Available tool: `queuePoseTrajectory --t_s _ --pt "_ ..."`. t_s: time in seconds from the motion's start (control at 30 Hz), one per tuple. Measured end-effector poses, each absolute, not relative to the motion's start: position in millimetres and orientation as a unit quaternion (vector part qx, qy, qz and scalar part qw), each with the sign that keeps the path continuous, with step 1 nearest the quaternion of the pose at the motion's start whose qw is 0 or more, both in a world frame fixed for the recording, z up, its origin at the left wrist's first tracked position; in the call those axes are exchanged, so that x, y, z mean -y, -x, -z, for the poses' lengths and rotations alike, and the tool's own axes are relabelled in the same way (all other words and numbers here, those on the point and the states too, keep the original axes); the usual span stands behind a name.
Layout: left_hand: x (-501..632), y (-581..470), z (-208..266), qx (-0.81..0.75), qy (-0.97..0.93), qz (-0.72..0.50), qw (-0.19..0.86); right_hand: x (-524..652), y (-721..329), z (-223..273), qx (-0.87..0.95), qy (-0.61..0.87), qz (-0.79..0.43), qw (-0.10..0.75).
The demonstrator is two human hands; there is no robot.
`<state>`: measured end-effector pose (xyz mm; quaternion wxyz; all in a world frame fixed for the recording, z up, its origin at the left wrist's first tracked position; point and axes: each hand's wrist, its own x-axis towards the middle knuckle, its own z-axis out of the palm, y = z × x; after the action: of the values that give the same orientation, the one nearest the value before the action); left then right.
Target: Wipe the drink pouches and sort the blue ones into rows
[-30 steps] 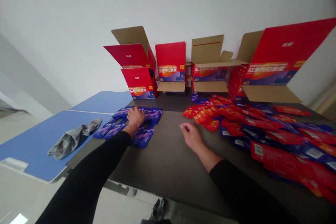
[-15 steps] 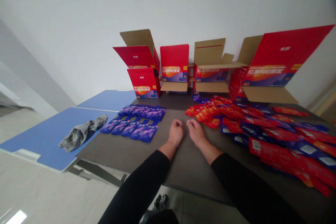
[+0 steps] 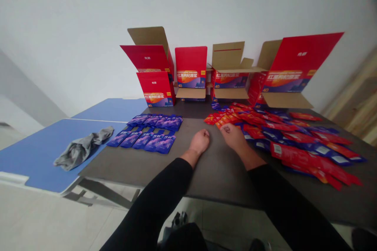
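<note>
My left hand (image 3: 200, 141) rests on the dark tabletop as a loose fist, with nothing seen in it. To its right, my right hand (image 3: 233, 137) is also curled closed, at the near left edge of a heap of red pouches (image 3: 253, 117); no pouch shows between its fingers. Blue-purple pouches (image 3: 265, 145) lie mixed into that heap. On the left of the table, more purple pouches lie face up in two neat rows, a front row (image 3: 147, 139) and a back row (image 3: 159, 121) of overlapping ones.
Red printed cartons with raised flaps stand along the wall: a left carton (image 3: 156, 92), a second carton (image 3: 191, 74), a third carton (image 3: 231, 80) and a right carton (image 3: 282, 80). A grey cloth (image 3: 79, 151) lies on the blue table (image 3: 44, 141) at left.
My right hand has moved right, from beside my left hand to the edge of the red pouches. My left hand stays closed in nearly the same place. The view has shifted slightly.
</note>
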<state>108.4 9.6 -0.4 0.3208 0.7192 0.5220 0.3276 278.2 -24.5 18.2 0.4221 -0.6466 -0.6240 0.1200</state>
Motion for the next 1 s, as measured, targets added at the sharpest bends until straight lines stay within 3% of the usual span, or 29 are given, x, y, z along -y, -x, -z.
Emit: queuePoseTrajectory --t_s 0.23,0.43,0.7,1.0 --pt "-10.6 -108.8 0.7 -0.512 -0.739 -0.312 0.308 46.1 -326.8 -8.7 0.684 0.711 0.043 0.157" --pt "-12.4 -109.7 2.8 -0.505 -0.738 -0.319 0.312 62.7 -341.5 -11.7 0.704 0.704 0.091 0.021" --pt "-11.3 -109.9 0.4 -0.505 -0.744 -0.312 0.306 65.8 -336.2 -33.3 0.669 0.734 0.105 -0.052" --pt "-11.6 -110.6 1.9 -0.492 -0.743 -0.326 0.315 73.6 -334.9 -60.4 0.676 0.728 0.115 -0.018"
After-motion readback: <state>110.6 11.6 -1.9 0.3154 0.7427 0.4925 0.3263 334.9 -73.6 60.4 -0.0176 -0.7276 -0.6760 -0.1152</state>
